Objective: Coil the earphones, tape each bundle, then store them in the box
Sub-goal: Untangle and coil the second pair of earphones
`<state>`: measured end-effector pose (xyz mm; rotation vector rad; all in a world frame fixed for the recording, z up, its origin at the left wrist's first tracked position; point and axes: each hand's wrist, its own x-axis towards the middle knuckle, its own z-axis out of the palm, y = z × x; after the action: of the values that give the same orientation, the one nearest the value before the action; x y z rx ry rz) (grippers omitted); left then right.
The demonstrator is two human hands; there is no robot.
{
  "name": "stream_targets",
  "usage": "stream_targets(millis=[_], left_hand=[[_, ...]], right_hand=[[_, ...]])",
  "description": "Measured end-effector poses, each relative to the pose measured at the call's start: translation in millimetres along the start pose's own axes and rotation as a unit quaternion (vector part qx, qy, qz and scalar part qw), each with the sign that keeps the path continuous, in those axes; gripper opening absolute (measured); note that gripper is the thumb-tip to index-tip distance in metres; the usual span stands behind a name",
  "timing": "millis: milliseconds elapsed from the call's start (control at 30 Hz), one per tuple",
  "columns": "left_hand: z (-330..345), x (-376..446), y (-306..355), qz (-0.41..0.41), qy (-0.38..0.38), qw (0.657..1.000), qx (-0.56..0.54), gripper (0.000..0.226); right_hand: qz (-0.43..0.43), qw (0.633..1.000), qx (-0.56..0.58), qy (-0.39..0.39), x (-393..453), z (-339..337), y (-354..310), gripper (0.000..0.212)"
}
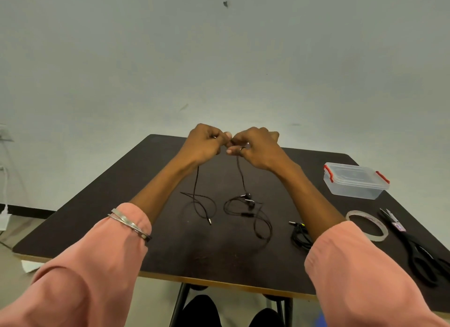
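My left hand (203,144) and my right hand (255,147) are raised above the far part of the dark table (121,205), fingers pinched together on a black earphone cable (239,205). Two strands hang from my hands down to the tabletop, where the loose cable lies in loops with its earbuds (248,198) and jack plug (210,221). A second black earphone bundle (300,236) lies coiled beside my right forearm. The clear plastic box (354,181) with red clips stands shut at the right.
A roll of clear tape (367,225) lies flat at the right, with black scissors (418,248) beside it near the table's right edge. A pale wall stands behind the table. Table legs and dark shoes show below the front edge.
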<state>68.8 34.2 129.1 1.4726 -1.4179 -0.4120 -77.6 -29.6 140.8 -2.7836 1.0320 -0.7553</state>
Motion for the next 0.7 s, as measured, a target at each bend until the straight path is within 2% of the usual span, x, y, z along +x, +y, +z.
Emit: stream_targets(millis=[33,100,200,267,333,367,433,533,567,633,700], left_hand=[[0.4,-1.0,-0.6,-0.003,0.0,1.0,0.0,0.029],[0.2,-4.3,-2.2,-0.008,-0.006,1.0,0.001,0.03],[-0.8,-10.3,-7.4,-0.02,-0.015,1.0,-0.019,0.031],[-3.6,-11.9,-13.8,-0.026,-0.011,0.999,-0.039,0.031],[-7.2,-12.7,-21.1,-0.036,-0.004,0.999,-0.035,0.031],[-8.9,-12.4,-25.7,-0.042,0.0,0.999,-0.023,0.031],[-11.8,-12.3,-32.3,-0.055,0.01,0.998,0.0,0.032],[-14.2,-11.0,-37.9,-0.06,0.021,0.998,0.025,0.032],[-13.7,-10.5,-38.2,-0.059,0.02,0.997,0.036,0.031],[-10.2,-10.1,-35.9,-0.05,0.01,0.997,0.053,0.031],[-4.1,-10.5,-30.4,-0.041,-0.007,0.998,0.052,0.031]], right_hand=[[0.002,1.0,0.03,0.007,-2.1,0.4,3.5,0.015],[0.023,0.994,0.102,0.036,-5.6,2.5,15.7,0.015],[0.114,0.964,0.196,0.139,-8.4,1.8,30.8,0.021],[0.213,0.898,0.308,0.232,-9.9,-2.4,36.7,0.018],[0.293,0.83,0.36,0.309,-14.2,-6.1,44.5,0.015],[0.323,0.818,0.355,0.316,-16.7,-5.1,50.0,0.017],[0.349,0.837,0.325,0.267,-20.7,1.7,59.6,0.022],[0.336,0.924,0.173,0.062,-23.2,8.7,63.6,0.025],[0.322,0.942,0.1,-0.004,-23.5,8.2,58.6,0.036],[0.23,0.97,0.023,-0.078,-19.6,4.8,43.9,0.07],[0.112,0.99,0.011,-0.087,-14.8,1.6,20.1,0.079]])
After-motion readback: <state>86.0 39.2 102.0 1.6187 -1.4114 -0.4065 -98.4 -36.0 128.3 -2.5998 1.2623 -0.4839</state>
